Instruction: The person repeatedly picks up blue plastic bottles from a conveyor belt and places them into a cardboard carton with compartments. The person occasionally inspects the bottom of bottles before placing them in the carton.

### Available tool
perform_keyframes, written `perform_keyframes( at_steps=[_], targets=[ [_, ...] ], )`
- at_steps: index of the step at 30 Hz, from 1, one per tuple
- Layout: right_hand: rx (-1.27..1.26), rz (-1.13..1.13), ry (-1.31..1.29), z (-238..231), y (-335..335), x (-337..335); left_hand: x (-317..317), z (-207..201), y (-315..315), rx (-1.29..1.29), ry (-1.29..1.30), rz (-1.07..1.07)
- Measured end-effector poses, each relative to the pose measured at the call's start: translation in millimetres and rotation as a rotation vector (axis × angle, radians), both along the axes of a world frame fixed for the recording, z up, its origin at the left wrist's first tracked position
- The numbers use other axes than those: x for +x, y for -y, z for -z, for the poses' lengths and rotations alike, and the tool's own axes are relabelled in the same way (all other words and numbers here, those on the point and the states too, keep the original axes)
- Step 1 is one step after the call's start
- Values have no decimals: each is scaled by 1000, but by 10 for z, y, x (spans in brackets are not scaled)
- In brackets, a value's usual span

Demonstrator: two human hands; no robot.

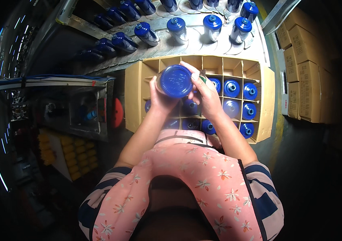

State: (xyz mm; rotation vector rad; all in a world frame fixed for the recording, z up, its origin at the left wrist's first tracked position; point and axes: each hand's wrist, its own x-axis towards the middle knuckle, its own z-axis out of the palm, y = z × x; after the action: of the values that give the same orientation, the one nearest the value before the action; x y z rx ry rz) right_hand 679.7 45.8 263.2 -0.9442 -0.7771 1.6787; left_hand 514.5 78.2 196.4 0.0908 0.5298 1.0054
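In front of me a blue bottle [175, 81] is held up with its round, ridged base toward me; its neck is hidden. My left hand [161, 99] curls round its left side. My right hand [205, 93] grips its right edge, fingers on the rim of the base. A small green and dark object [202, 76] shows at the right hand's fingers; its kind is unclear. Just below the hands, a cardboard carton [268, 104] with dividers holds several blue bottles [232, 88], necks up. Cells along its far row hold no bottles.
Beyond the carton runs a pale conveyor [195, 33] with several upright blue bottles [212, 27]. Stacked brown cartons [305, 72] stand at the right. To the left are a metal-framed unit [83, 108], a red round thing [117, 113] and rows of yellow items [74, 156].
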Motion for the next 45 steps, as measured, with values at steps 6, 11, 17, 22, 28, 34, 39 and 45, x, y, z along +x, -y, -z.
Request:
perform_keyframes(
  at_steps=[6, 11, 17, 22, 28, 34, 39, 45],
  targets=[
    [45, -7, -35, -67, -10, -72, -70, 118, -28, 131, 251, 46],
    [62, -12, -2, -91, -6, -68, -99, 111, -26, 140, 219, 85],
    [83, -8, 31, -89, 2, -59, -108, 144, -51, 125, 198, 65],
    [68, 1, 38, 0, -5, -123, -111, 44, -40, -23, -63, -28],
    [63, 51, 109, 111, 58, -100, -408, -234, -507, 113, -429, -72],
    [-74, 123, 77, 251, 160, -207, -451, -144, -810, -60, -449, 192],
    [-67, 203, 154, 353, 200, -343, -423, 101, -903, -132, -509, 344],
    [-112, 238, 117, 325, 230, -450, -451, 223, -1053, -103, -540, 415]
  ],
)
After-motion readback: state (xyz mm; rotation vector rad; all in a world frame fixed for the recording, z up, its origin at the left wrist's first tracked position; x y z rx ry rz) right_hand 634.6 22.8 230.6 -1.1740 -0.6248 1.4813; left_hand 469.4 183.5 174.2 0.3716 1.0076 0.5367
